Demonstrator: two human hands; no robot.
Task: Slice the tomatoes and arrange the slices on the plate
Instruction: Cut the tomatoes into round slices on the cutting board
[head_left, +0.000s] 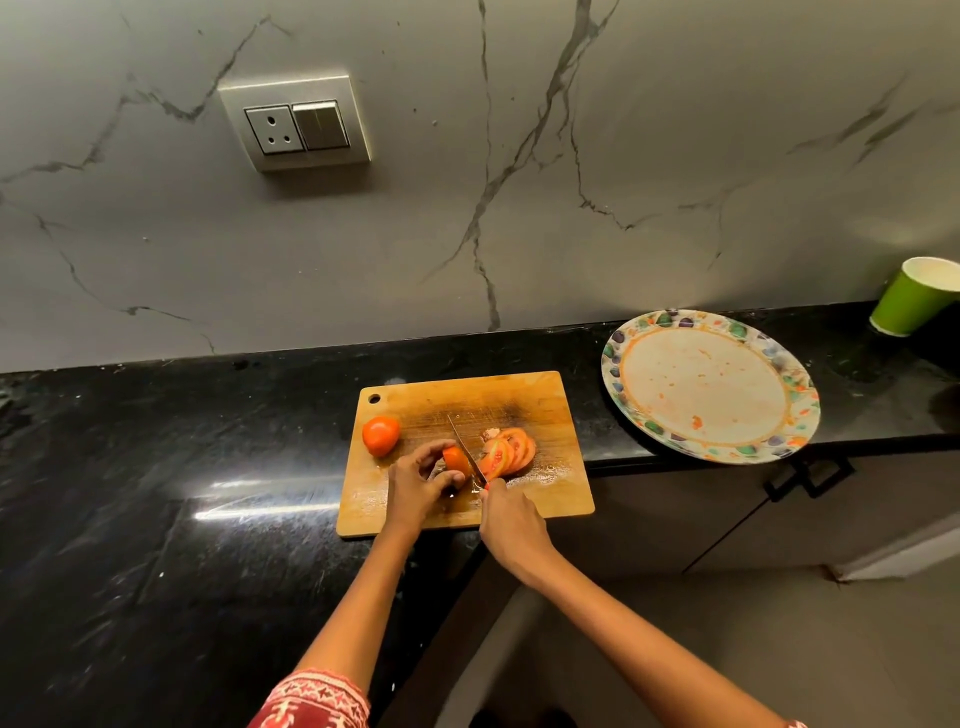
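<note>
A wooden cutting board (519, 395) lies on the black counter. My left hand (415, 483) grips the remaining piece of a tomato (457, 460) with curled fingers. Right beside that piece stands the blade of a knife (464, 449), whose handle my right hand (511, 525) holds. Several cut tomato slices (511, 452) lean in a row to the right of the blade. A whole tomato (381, 435) sits at the board's left end. The patterned plate (711, 387) rests to the right, holding only juice stains.
A green paper cup (909, 299) stands at the far right by the wall. The black counter (156, 493) stretches to the left, and its edge drops off just right of the board. A wall socket (295, 124) is mounted above.
</note>
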